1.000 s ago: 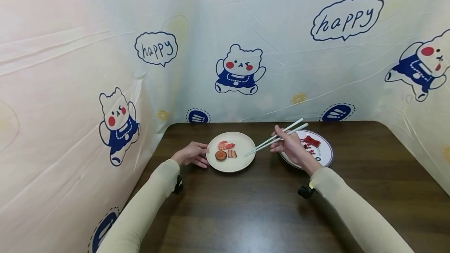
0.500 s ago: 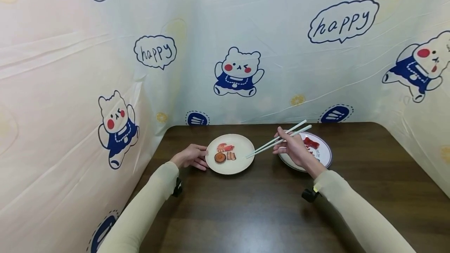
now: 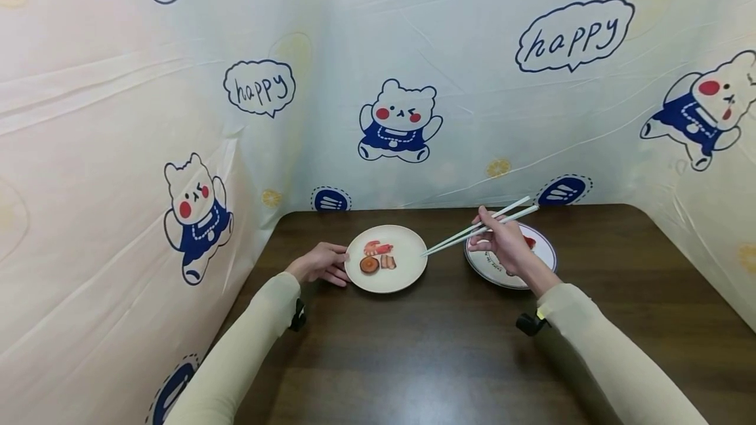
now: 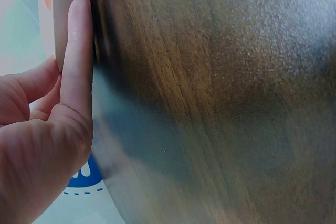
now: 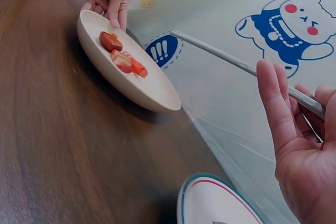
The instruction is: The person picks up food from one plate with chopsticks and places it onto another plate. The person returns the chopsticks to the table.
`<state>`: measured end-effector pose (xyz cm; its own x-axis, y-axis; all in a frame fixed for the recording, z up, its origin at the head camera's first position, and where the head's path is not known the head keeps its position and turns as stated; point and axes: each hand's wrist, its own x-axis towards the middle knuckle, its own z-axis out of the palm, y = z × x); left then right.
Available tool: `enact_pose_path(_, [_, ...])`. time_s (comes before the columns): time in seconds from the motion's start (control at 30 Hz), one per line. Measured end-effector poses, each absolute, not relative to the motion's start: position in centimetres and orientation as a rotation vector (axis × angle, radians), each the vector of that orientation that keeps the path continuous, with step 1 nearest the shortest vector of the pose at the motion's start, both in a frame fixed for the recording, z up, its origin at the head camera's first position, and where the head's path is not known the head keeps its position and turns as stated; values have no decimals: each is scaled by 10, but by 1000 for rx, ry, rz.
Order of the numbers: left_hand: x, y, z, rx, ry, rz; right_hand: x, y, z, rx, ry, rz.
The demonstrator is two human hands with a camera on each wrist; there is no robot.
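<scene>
A cream plate (image 3: 407, 274) carries a shrimp piece (image 3: 378, 249), a round brown slice (image 3: 369, 265) and a small striped meat piece (image 3: 388, 262). My left hand (image 3: 321, 263) pinches its left rim, thumb on top and fingers against the side in the left wrist view. My right hand (image 3: 506, 241) grips a pair of pale chopsticks (image 3: 466, 235), their tips together near the cream plate's right rim; the right wrist view shows nothing between them. Under that hand lies a white plate with a dark rim (image 3: 549, 253), a red piece (image 3: 529, 242) on it partly hidden by the hand.
Both plates stand toward the back of a dark brown wooden table (image 3: 378, 359). Behind and beside it hangs a pale printed curtain (image 3: 331, 117) with bears and "happy" bubbles, meeting the table's back edge.
My right hand has moved right with the chopsticks, their tips shifting from over the cream plate to its right rim. The hand now covers more of the red piece. My left hand stays at the rim.
</scene>
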<state>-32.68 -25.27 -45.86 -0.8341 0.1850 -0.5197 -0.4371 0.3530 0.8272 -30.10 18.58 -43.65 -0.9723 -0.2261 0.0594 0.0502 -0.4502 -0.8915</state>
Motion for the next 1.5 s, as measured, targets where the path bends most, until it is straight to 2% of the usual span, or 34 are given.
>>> enact_pose_path(0.63, [-327,-253,-458,-224,2081,1512,-300,228,-411,-231,1474,-2631])
enact_pose_path(1.0, [-326,-253,-458,-214,2080,1517,-296,252,-412,-201,1425,-2700])
enact_pose_path(1.5, [-325,-253,-457,-198,2071,1522,-291,275,-423,-3,1397,-2784])
